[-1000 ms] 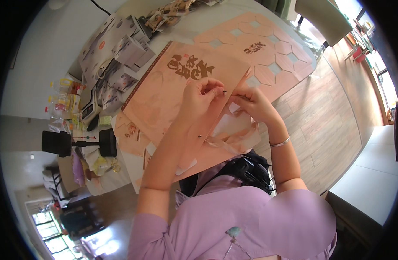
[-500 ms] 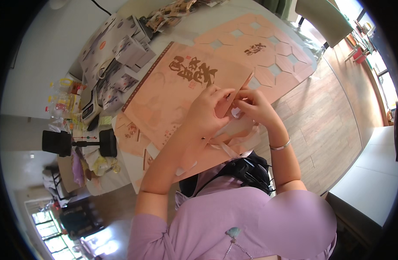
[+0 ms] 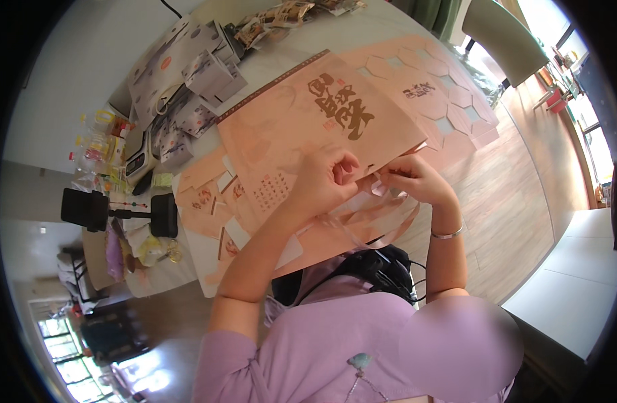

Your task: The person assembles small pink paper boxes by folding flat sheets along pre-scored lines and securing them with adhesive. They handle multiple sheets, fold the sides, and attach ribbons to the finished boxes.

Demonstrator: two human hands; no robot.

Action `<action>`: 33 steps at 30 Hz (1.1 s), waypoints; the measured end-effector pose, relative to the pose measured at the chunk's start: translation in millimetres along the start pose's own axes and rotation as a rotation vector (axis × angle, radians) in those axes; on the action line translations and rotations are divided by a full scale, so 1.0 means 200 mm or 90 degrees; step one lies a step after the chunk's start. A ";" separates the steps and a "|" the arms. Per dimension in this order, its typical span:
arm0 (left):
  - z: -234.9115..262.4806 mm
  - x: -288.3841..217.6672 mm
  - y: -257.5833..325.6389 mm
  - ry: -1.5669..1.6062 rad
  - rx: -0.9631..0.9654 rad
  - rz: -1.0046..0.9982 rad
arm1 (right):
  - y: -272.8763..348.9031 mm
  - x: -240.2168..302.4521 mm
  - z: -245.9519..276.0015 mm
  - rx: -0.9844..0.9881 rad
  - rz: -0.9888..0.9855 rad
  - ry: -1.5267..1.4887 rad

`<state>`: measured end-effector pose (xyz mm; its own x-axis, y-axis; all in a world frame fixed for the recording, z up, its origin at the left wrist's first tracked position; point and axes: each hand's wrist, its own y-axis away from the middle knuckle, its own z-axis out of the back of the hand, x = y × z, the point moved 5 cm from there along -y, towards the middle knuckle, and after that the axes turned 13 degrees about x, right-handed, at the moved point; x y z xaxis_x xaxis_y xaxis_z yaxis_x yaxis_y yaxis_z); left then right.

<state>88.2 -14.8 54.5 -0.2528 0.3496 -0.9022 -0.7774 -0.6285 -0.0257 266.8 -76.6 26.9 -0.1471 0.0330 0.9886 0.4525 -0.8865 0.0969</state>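
Head view: the peach bag (image 3: 281,131) has turned clockwise.

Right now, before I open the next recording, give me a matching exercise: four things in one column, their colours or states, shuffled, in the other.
Column 1
1. Bag
2. Bracelet
3. Pendant
4. Bottles

Column 2
A. Blue-green, lying against the purple top
B. Clear, in the left part of the picture
C. Peach, with the left hand and right hand at its near edge
D. Silver-coloured, worn at a wrist

Right pairs: 1-C, 2-D, 3-A, 4-B
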 end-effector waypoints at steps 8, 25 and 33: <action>-0.07 -0.06 0.04 -0.192 -0.017 -0.092 | -0.02 0.01 -0.02 0.025 0.031 0.124; -0.03 -0.17 0.10 -0.246 -0.105 -0.224 | -0.02 0.03 -0.08 -0.196 0.086 -0.039; -0.04 -0.18 0.10 -0.306 -0.131 -0.265 | -0.03 0.17 -0.04 -0.070 0.107 0.175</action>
<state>85.5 -45.6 82.2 -0.2200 0.8325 -0.5084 -0.7522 -0.4766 -0.4550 251.6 -73.5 57.9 -0.3173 -0.2299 0.9200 0.3948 -0.9141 -0.0923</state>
